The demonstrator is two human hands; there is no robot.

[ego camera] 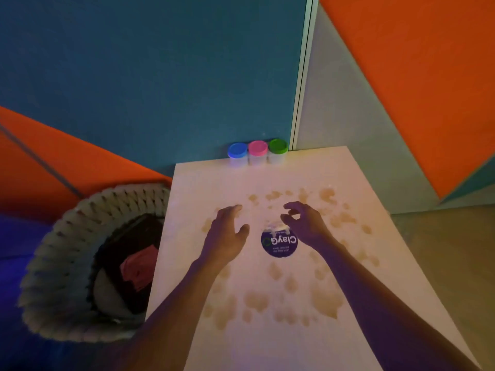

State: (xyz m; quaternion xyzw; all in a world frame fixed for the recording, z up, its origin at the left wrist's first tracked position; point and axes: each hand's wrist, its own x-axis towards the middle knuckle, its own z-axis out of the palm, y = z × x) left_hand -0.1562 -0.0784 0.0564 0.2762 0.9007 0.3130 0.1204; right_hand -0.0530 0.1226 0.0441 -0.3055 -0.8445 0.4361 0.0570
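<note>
A white table (267,344) carries many tan smears. Near its middle lies a round dark-blue disc (279,245) printed "ClayGo", with a small blurred whitish lump (275,226) at its far edge. My left hand (227,234) hovers just left of the disc, palm down, with its fingers spread and straight. Just right of the lump, my right hand (304,223) has its fingers loosely curled and its thumb near the index finger. I see nothing between those fingers.
Three small clear tubs stand in a row at the table's far edge, with a blue lid (237,150), a pink lid (257,148) and a green lid (278,145). A woven basket (53,263) holding dark and red cloth sits left of the table. Blue and orange wall panels rise behind.
</note>
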